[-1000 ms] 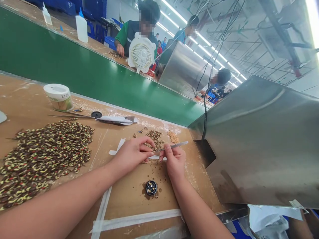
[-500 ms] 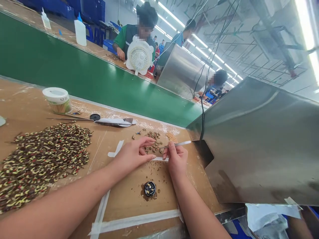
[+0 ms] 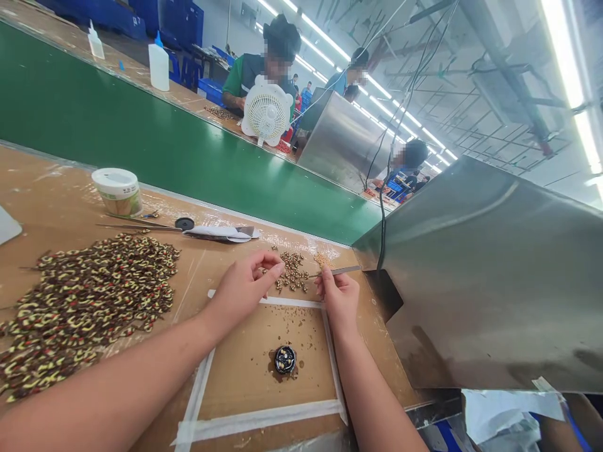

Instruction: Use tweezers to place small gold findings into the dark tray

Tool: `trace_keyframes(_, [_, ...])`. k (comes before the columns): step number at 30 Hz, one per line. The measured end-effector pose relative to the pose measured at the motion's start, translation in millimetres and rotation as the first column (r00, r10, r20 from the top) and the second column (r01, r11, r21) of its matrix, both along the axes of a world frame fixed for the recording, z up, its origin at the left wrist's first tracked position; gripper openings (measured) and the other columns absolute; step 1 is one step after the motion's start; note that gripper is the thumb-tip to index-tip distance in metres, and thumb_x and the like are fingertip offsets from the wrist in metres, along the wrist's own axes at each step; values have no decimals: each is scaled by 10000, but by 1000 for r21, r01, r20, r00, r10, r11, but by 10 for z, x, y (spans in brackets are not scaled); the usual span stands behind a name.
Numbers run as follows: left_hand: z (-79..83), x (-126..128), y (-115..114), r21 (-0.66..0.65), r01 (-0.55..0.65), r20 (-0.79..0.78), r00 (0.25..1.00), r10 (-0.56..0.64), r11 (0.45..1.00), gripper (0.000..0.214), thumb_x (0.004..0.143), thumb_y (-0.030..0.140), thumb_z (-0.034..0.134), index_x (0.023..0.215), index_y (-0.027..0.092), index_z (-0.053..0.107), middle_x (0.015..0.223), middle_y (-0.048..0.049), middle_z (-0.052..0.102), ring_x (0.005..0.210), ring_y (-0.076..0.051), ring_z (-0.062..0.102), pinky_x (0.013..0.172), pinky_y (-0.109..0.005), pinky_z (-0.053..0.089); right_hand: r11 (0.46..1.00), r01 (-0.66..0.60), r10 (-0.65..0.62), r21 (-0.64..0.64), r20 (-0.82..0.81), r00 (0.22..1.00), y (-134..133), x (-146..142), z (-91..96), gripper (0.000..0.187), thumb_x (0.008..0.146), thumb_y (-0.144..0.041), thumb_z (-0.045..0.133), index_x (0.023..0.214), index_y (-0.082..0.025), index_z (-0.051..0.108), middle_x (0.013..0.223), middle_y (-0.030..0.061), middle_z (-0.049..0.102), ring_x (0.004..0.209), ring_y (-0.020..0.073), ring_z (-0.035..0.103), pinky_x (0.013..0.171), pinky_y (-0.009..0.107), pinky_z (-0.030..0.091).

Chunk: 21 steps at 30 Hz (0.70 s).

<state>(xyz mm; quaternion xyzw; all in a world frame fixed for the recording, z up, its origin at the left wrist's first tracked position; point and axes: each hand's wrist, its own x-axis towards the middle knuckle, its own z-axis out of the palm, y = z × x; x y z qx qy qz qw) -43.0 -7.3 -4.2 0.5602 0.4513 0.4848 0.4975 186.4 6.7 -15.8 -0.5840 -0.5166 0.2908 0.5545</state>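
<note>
My right hand (image 3: 340,295) pinches a pair of metal tweezers (image 3: 340,271), with the tips pointing left into a small heap of gold-coloured metal bits (image 3: 292,274). My left hand (image 3: 245,285) rests beside that heap, fingers curled with thumb and forefinger close together at its edge; whether they hold a piece is not visible. A small round black piece with light dots (image 3: 285,360) lies nearer to me inside a square of white tape (image 3: 264,414). A large pile of brown, yellow and red pieces (image 3: 89,295) spreads at the left.
A white-lidded tub (image 3: 117,190), long metal tools and a black cap (image 3: 184,223) lie at the back. A green conveyor belt (image 3: 164,144) runs behind the brown bench. A steel housing (image 3: 494,276) stands at right. Other people sit across, behind a white fan (image 3: 267,112).
Both hands have moved away from me toward the gold heap. The tweezer tips now reach into it, and the tape square's far side has come into view.
</note>
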Motion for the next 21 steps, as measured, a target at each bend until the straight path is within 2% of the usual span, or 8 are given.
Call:
trace_keyframes(3, [3, -4, -5, 3, 9, 4, 1000, -9, 1000, 272, 978, 483, 642, 1031, 223, 702, 1029, -49, 776, 581, -123, 564, 571, -280, 490, 999, 32, -31, -17, 58, 998, 25, 70, 14, 592, 829, -710, 752, 615, -161, 691, 459, 10, 574, 399, 134, 464, 425, 272, 341])
trace_keyframes(6, [-13, -4, 4, 8, 16, 9, 1000, -16, 1000, 263, 983, 470, 635, 1034, 220, 701, 1017, -50, 773, 579, -121, 546, 559, -275, 466, 998, 14, -8, -69, 88, 996, 56, 95, -14, 612, 821, -732, 740, 623, -154, 711, 428, 7, 560, 378, 138, 457, 413, 274, 324])
trace_keyframes(10, [-23, -1, 12, 21, 24, 12, 1000, -25, 999, 237, 985, 443, 633, 1023, 217, 694, 984, -43, 762, 577, -116, 528, 565, -273, 461, 997, -11, 17, -81, 83, 996, 82, 84, -57, 621, 827, -733, 737, 647, -138, 743, 429, 17, 585, 355, 125, 453, 399, 261, 301])
trace_keyframes(16, [10, -5, -1, -3, 36, 5, 999, -36, 999, 258, 981, 462, 628, 1019, 217, 701, 963, -43, 757, 588, -129, 534, 562, -277, 467, 994, -1, 11, -112, 91, 996, 67, 69, -39, 595, 799, -716, 773, 693, -130, 772, 396, 3, 558, 352, 135, 466, 404, 260, 331])
trace_keyframes(21, [39, -22, 1, -16, 49, 4, 999, -49, 999, 272, 974, 476, 632, 1008, 216, 702, 986, -43, 761, 589, -123, 535, 564, -273, 471, 996, 42, -36, -77, 75, 997, 66, 104, -1, 598, 804, -721, 766, 678, -136, 752, 427, -9, 541, 382, 127, 438, 429, 265, 320])
